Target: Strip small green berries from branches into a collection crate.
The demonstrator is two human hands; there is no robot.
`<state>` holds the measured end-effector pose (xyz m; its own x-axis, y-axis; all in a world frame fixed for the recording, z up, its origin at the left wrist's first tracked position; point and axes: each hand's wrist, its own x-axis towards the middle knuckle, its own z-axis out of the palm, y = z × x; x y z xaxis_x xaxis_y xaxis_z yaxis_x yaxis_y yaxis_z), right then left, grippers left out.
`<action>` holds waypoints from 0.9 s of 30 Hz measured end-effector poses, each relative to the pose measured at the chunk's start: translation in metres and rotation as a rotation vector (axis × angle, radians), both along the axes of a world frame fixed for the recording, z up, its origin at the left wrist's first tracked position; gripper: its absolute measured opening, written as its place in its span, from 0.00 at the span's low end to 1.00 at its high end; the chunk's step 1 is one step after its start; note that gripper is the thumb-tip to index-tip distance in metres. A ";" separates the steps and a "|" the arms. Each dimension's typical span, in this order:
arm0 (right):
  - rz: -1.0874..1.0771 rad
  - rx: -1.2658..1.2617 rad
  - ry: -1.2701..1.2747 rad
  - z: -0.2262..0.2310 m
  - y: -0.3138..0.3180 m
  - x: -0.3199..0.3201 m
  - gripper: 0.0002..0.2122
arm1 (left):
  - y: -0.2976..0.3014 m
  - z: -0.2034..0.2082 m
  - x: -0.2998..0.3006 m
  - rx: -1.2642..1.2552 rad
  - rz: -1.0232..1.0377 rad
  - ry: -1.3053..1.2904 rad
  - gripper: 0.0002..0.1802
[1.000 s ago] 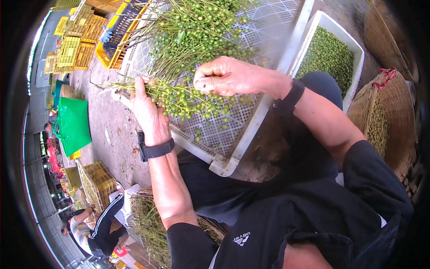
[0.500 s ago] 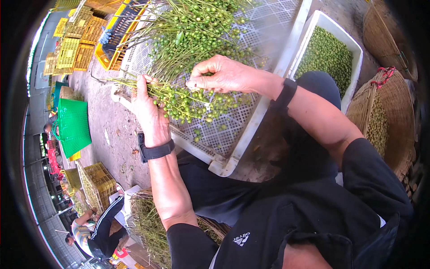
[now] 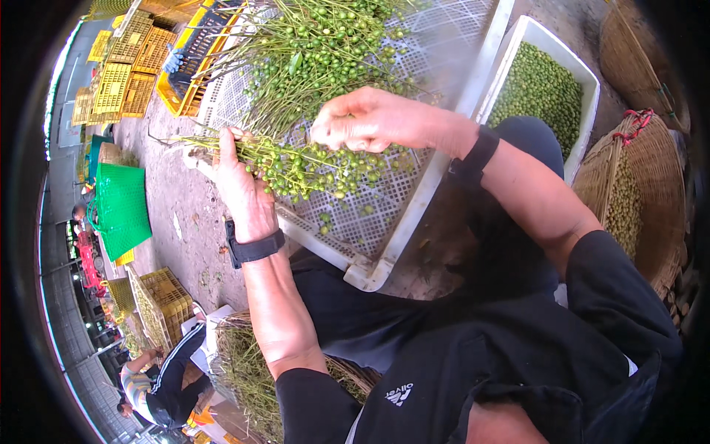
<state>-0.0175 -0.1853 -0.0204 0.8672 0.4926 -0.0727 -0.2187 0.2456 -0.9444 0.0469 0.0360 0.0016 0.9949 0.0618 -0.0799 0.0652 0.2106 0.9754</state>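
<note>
Head view: the right hand (image 3: pixel 370 122) has curled more tightly closed beside the green fruit bunch (image 3: pixel 296 169); anything it pinches is hidden. The left hand (image 3: pixel 241 177) keeps the bunch clasped over the white crate (image 3: pixel 367 275). Still laden, its picking seems unfinished.

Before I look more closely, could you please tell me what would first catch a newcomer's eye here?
Probably the heap of green-fruited stems, piled on the white perforated tray at top centre. Just below it, the left hand holds a fruiting bunch, with the right hand at its upper right. Next, likely the vivid green basket at left and the white bin of loose green fruit beyond the tray's right side.
</note>
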 end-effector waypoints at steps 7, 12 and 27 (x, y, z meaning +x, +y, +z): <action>-0.126 -0.274 -0.525 -0.010 0.009 0.005 0.11 | -0.004 0.000 -0.002 -0.003 -0.003 0.032 0.10; -0.278 -0.321 -0.645 -0.003 0.007 0.000 0.10 | -0.005 0.000 -0.003 -0.013 0.006 0.037 0.10; -0.104 0.172 0.200 -0.022 -0.010 0.006 0.13 | 0.002 0.000 0.004 0.030 0.121 -0.016 0.13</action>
<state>-0.0117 -0.1956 -0.0422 0.8906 0.4213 -0.1712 -0.3620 0.4291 -0.8275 0.0505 0.0383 0.0013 0.9811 0.1836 -0.0608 0.0259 0.1868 0.9821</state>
